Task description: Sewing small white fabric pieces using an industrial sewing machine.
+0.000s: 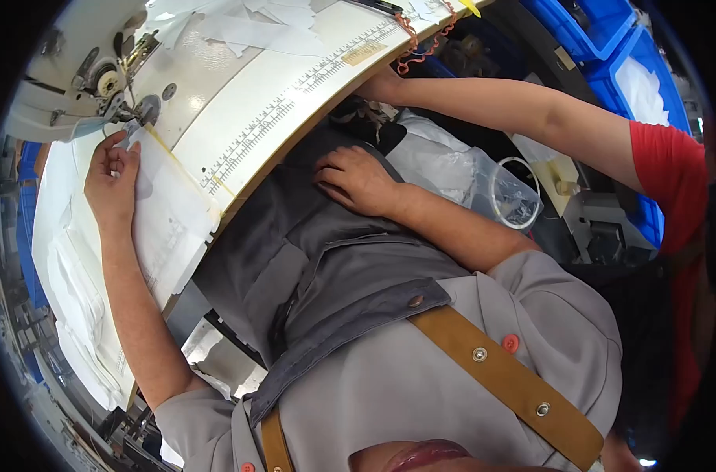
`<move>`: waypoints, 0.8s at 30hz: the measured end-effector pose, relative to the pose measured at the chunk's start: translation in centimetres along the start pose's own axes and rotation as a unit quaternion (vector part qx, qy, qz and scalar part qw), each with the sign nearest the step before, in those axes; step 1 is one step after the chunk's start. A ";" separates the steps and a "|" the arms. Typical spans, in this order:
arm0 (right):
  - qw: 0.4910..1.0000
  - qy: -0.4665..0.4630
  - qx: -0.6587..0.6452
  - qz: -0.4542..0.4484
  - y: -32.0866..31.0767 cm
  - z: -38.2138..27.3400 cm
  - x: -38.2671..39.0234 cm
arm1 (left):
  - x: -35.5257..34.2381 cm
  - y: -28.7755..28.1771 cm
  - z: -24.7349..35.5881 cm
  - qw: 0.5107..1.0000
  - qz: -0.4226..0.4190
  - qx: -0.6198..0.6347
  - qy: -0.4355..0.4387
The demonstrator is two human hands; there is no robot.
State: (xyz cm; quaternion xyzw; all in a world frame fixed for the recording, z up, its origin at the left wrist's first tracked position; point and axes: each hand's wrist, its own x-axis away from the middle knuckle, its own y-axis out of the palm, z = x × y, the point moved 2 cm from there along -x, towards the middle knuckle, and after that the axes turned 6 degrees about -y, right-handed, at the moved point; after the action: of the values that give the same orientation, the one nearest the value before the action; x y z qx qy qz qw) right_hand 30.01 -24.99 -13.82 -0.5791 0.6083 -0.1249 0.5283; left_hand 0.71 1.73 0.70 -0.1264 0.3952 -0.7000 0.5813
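Farthest out beyond my left hand stand blue plastic bins (29, 244), and between them and my left forearm lies a loose, layered stack of thin white sheets (79, 287). Just above my left hand (114, 181) hangs the rounded white head of a sewing machine (59, 102), its metal needle parts near my fingertips. My thumb and fingers are bent toward each other; I can't tell whether they pinch anything. A flat, thin white sheet (165, 204) lies right beside that hand, partly under my wrist, reaching toward the table's near edge; whether it is cloth or paper, I can't tell. To its right runs the white tabletop (208, 118) with a printed black ruler scale, and crumpled white scraps (255, 31) lie beyond, up and right of my left hand.

My right hand (358, 181) rests palm down on my dark grey fabric apron (287, 220), fingers relaxed, slightly bent and close together. Above it, a coiled orange cord (409, 39) dangles at the table edge, and a co-worker's hand (381, 85) reaches in there, partly hidden. Right of my right hand sits a clear plastic bag (503, 193), with the co-worker's red sleeve (668, 161) farther out.
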 end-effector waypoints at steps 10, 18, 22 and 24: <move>1.000 0.006 -0.003 -0.014 -0.1 -0.1 -0.6 | 0.4 0.0 1.7 1.000 -0.001 0.023 -0.001; 0.999 -0.015 -0.010 -0.042 -1.1 -1.4 -1.4 | 0.8 0.7 0.9 0.998 0.042 0.034 0.029; 0.993 -0.079 -0.085 -0.022 -4.2 -5.8 -5.8 | 0.8 0.7 2.3 0.999 0.009 0.047 -0.020; 0.987 -0.096 -0.130 -0.016 -6.9 -8.1 -9.1 | 1.4 -0.1 3.0 0.998 0.006 0.045 -0.043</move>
State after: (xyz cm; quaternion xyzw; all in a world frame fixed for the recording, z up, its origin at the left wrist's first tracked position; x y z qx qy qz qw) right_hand 25.48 -23.20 -0.72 -0.6614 0.5564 0.0032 0.5030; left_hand 2.09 -0.79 2.31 -0.1277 0.3390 -0.7073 0.6071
